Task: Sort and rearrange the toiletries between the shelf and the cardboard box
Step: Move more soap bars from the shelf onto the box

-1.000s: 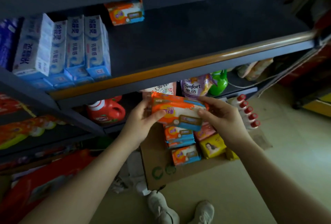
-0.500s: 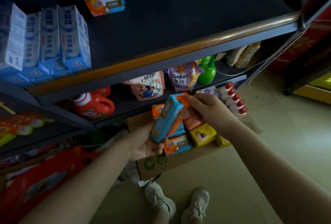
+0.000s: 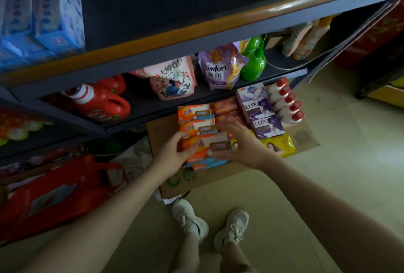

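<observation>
Far left, top shelf (image 3: 196, 39): blue toothpaste boxes (image 3: 43, 10) upright in a row. Below them, on the lower shelf: red detergent jugs (image 3: 102, 103) lying on their sides, then a pink refill pouch (image 3: 172, 78), a purple Comfort pouch (image 3: 218, 69), a green spray bottle (image 3: 253, 60).

On the floor under that shelf, the cardboard box (image 3: 185, 183), open, already holding orange soap packs (image 3: 194, 113) stacked at its left, pinkish bars beside them, purple LUX boxes (image 3: 260, 115) further right, a yellow pack (image 3: 277, 146) at the near right, and red-capped white bottles (image 3: 286, 100) along the far right edge.

Left hand (image 3: 175, 152): thumb and fingers curled on the left end of the orange soap pack in hand (image 3: 207, 148), label up, low over the near left stack. Right hand (image 3: 242, 143): fingers spread and fairly straight across the pack's right end, steadying rather than gripping, so far as can be told.

Likely step: setting this pack down onto its matching orange stack. Best done by keeping it flat and square with the packs beneath, edges lined up, lowering until seated, then sliding the left fingers out sideways. Worth pressing lightly with the right palm to stop the top pack skating off. Risk: nudging the pinkish bars next door out of line
</observation>
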A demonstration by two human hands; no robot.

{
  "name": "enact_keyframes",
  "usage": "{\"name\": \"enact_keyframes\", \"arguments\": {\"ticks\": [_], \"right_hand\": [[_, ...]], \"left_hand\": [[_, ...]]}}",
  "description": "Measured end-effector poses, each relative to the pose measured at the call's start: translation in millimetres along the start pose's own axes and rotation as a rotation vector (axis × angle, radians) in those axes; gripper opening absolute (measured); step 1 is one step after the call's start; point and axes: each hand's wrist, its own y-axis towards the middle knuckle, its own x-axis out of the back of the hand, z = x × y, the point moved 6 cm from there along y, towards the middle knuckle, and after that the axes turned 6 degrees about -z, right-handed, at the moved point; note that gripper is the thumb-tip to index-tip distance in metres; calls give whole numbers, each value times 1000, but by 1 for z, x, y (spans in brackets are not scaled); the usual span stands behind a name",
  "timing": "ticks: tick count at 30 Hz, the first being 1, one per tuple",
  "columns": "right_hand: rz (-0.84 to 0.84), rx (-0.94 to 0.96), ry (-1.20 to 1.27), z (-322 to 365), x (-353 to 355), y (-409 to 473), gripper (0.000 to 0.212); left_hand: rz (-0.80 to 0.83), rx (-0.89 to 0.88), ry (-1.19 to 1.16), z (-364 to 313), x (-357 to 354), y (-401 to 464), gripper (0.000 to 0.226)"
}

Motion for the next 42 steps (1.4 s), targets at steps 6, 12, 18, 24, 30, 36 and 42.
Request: {"name": "enact_keyframes", "arguments": {"ticks": [6, 12, 18, 24, 30, 36, 42], "right_hand": [[75, 269, -586, -34, -60, 2, 76], [56, 224, -737, -66, -104, 19, 71], [80, 203, -811, -81, -120, 26, 57], [10, 229, -948, -76, -113, 29, 46], [-43, 256, -559, -14, -77, 35, 42], [-261, 544, -447, 118, -13, 55, 32], [-471, 641, -336, 202, 33, 101, 28]], "left_hand": [[-83, -106, 117, 40, -22, -3, 36], [-170, -45, 290, 71, -7, 1, 55], [-230, -128, 322, 67, 23, 1, 35], [-264, -97, 266, 68, 42, -9, 26], [-265, -216, 306, 23, 73, -20, 31], [-492, -573, 463, -76, 149, -17, 37], [-764, -823, 975, -151, 209, 1, 50]]}}
